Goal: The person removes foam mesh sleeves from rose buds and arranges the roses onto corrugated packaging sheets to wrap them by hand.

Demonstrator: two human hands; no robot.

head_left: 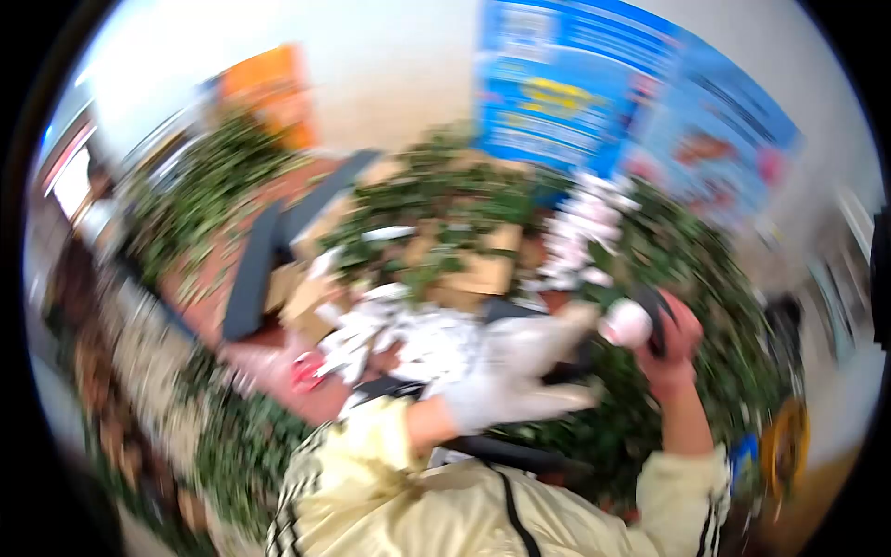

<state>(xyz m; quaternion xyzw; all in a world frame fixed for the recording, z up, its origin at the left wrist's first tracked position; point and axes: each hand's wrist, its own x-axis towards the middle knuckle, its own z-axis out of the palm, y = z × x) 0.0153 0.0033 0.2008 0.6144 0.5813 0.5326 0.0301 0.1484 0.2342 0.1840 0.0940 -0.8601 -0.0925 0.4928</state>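
Observation:
My left hand (520, 367), in a whitish glove, reaches to the right with thumb and fingers spread apart and nothing visible between them. Opposite it, my bare right hand (679, 348) is closed, with a round pale pink and white flower head (627, 323) at its fingers. A dark curved band or tool (661, 320) shows between that hand and the flower; blur hides what it is. White sleeves or paper pieces (418, 339) lie heaped beside my left hand. Pale pink wrapped flower heads (587, 227) are stacked beyond both hands.
Leafy green stems (445, 195) cover the back of the reddish table (200, 260), with more foliage (715, 278) at right. Dark grey bars (252, 274) and cardboard (483, 269) stand among them. A blue poster (566, 84) hangs behind. Another person (100, 204) is at far left.

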